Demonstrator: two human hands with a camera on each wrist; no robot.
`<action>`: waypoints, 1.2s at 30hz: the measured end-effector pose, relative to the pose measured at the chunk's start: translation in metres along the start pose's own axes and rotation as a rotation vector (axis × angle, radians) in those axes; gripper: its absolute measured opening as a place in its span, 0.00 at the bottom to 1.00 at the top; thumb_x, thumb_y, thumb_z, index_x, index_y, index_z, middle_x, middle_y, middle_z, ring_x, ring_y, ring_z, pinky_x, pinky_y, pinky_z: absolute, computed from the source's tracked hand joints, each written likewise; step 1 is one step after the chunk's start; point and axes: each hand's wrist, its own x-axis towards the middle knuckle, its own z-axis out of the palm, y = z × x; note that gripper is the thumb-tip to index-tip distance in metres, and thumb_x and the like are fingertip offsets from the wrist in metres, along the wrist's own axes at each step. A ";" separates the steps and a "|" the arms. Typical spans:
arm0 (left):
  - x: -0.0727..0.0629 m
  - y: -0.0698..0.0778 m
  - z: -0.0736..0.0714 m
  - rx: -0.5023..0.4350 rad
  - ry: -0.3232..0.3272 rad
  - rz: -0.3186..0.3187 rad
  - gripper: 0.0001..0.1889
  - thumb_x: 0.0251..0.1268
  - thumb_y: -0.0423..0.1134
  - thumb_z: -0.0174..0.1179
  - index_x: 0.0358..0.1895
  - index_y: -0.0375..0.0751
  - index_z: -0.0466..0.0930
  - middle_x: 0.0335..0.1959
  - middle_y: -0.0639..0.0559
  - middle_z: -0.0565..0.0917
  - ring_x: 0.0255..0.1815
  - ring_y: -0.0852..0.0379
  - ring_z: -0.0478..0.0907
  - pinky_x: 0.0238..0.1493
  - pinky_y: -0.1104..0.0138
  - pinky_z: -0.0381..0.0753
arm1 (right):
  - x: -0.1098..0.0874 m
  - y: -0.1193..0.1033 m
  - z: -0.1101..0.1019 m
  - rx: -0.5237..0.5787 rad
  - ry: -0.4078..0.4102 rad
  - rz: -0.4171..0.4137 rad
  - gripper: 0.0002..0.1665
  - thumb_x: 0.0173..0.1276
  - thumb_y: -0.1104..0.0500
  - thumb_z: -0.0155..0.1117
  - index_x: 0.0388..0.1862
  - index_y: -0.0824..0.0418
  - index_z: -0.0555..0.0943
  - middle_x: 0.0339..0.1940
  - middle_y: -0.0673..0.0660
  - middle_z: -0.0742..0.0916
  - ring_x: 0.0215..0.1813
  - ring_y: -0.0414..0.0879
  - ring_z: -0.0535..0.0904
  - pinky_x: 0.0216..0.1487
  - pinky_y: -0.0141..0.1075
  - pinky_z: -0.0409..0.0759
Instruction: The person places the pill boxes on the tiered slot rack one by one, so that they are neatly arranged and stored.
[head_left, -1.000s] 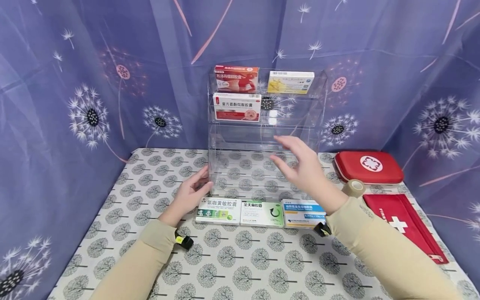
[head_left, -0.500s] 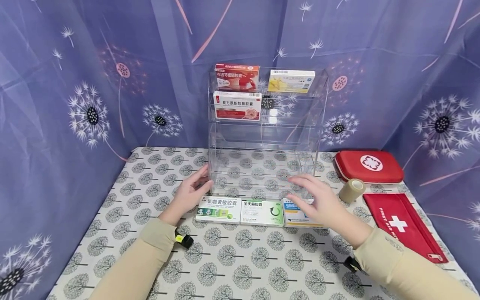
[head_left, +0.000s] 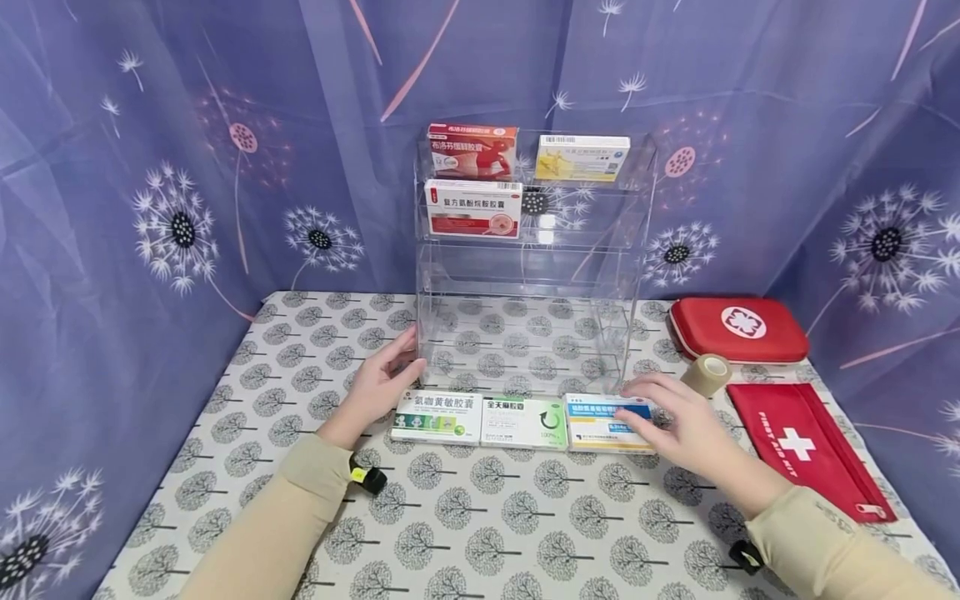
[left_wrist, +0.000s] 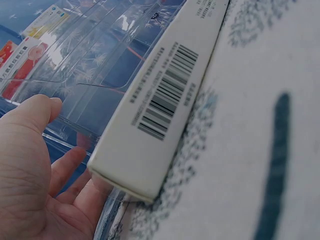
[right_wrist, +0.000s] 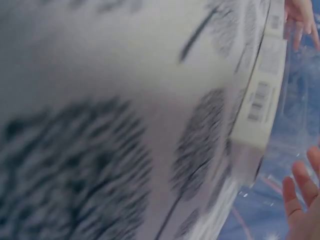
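Observation:
A clear plastic display rack (head_left: 517, 271) with stepped tiers stands in the middle of the table. My left hand (head_left: 378, 385) is at its lower left side, fingers against the side wall; the left wrist view shows the thumb (left_wrist: 37, 107) apart from the fingers. Along the rack's front lies a row of medicine boxes: a white-green one (head_left: 437, 417), another with a green arrow (head_left: 523, 423) and a blue-white one (head_left: 600, 422). My right hand (head_left: 686, 421) hovers at the blue-white box's right end, thumb and fingers spread, overlapping its edge in the head view.
Higher on the rack sit a red medicine box (head_left: 473, 152), a yellow-white one (head_left: 582, 158) and a red-white one (head_left: 474, 210). To the right are a red hard case (head_left: 738, 331), a tan bandage roll (head_left: 707, 376) and a red first aid pouch (head_left: 810, 450). Purple curtains (head_left: 187, 100) enclose the table.
My right hand has come down from in front of the rack's middle tiers and moved right to the blue-white box's end. The left hand has stayed at the rack's side.

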 end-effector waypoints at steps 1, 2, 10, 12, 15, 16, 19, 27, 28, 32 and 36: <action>0.000 0.000 0.000 0.005 0.000 0.003 0.37 0.80 0.44 0.68 0.87 0.63 0.64 0.77 0.41 0.81 0.73 0.40 0.84 0.74 0.59 0.86 | -0.002 0.002 -0.001 -0.024 -0.019 0.019 0.18 0.63 0.54 0.84 0.48 0.59 0.91 0.49 0.54 0.93 0.53 0.50 0.88 0.74 0.13 0.71; 0.000 0.000 0.000 0.008 0.001 0.006 0.37 0.81 0.44 0.68 0.87 0.63 0.64 0.77 0.41 0.81 0.73 0.41 0.84 0.75 0.57 0.85 | -0.004 0.003 -0.002 -0.045 -0.038 0.035 0.18 0.60 0.56 0.85 0.48 0.59 0.91 0.49 0.53 0.93 0.52 0.50 0.89 0.72 0.15 0.73; 0.000 0.001 0.000 -0.006 0.002 0.011 0.38 0.80 0.42 0.69 0.87 0.62 0.65 0.75 0.40 0.83 0.72 0.40 0.85 0.74 0.62 0.86 | -0.009 0.004 -0.005 -0.161 -0.186 0.206 0.31 0.57 0.52 0.89 0.59 0.57 0.89 0.56 0.55 0.93 0.57 0.57 0.91 0.56 0.57 0.92; 0.000 0.001 0.001 -0.007 0.002 0.011 0.38 0.79 0.42 0.69 0.87 0.61 0.65 0.75 0.40 0.83 0.72 0.40 0.85 0.73 0.65 0.86 | -0.009 0.005 -0.005 -0.151 -0.219 0.247 0.31 0.60 0.51 0.88 0.61 0.57 0.88 0.59 0.58 0.93 0.59 0.60 0.91 0.58 0.62 0.92; 0.000 0.000 0.001 -0.008 0.000 0.008 0.37 0.79 0.43 0.69 0.86 0.63 0.65 0.75 0.40 0.83 0.72 0.40 0.85 0.73 0.63 0.86 | -0.008 0.006 -0.007 -0.136 -0.275 0.304 0.33 0.63 0.49 0.87 0.64 0.60 0.87 0.62 0.64 0.92 0.62 0.66 0.90 0.62 0.66 0.90; 0.000 0.000 0.000 -0.007 -0.001 0.006 0.37 0.79 0.43 0.69 0.86 0.64 0.65 0.75 0.40 0.83 0.72 0.41 0.85 0.73 0.62 0.86 | -0.008 0.006 -0.008 -0.134 -0.295 0.322 0.34 0.63 0.48 0.86 0.65 0.61 0.87 0.63 0.66 0.91 0.63 0.68 0.89 0.63 0.67 0.89; 0.000 0.001 0.000 -0.009 -0.003 0.002 0.37 0.80 0.44 0.69 0.86 0.66 0.65 0.76 0.41 0.82 0.73 0.41 0.85 0.75 0.56 0.85 | -0.008 0.006 -0.011 -0.117 -0.360 0.362 0.38 0.65 0.47 0.86 0.67 0.64 0.85 0.66 0.70 0.89 0.66 0.72 0.87 0.66 0.70 0.86; -0.001 0.002 0.000 0.004 0.005 0.010 0.37 0.80 0.42 0.68 0.87 0.59 0.64 0.77 0.40 0.81 0.72 0.40 0.85 0.74 0.61 0.86 | -0.007 0.005 -0.012 -0.100 -0.414 0.407 0.41 0.65 0.43 0.86 0.68 0.65 0.85 0.64 0.67 0.90 0.60 0.64 0.90 0.62 0.65 0.90; -0.001 0.002 0.000 0.002 0.004 0.009 0.38 0.80 0.42 0.68 0.87 0.59 0.64 0.77 0.40 0.81 0.72 0.40 0.85 0.74 0.61 0.86 | -0.008 0.005 -0.012 -0.104 -0.411 0.415 0.41 0.64 0.43 0.86 0.69 0.64 0.85 0.63 0.67 0.91 0.58 0.63 0.91 0.60 0.65 0.91; -0.001 0.003 0.000 -0.003 -0.002 0.004 0.38 0.80 0.42 0.68 0.87 0.61 0.64 0.77 0.40 0.81 0.73 0.40 0.84 0.74 0.60 0.86 | -0.010 0.005 -0.012 -0.103 -0.364 0.424 0.43 0.58 0.44 0.90 0.67 0.62 0.86 0.61 0.66 0.91 0.54 0.60 0.91 0.56 0.62 0.92; 0.000 0.004 0.000 0.005 -0.002 0.003 0.37 0.80 0.43 0.68 0.87 0.64 0.64 0.76 0.40 0.82 0.73 0.40 0.84 0.76 0.53 0.84 | -0.011 0.004 -0.013 -0.078 -0.275 0.393 0.40 0.51 0.49 0.94 0.61 0.62 0.89 0.58 0.63 0.91 0.51 0.54 0.91 0.50 0.50 0.95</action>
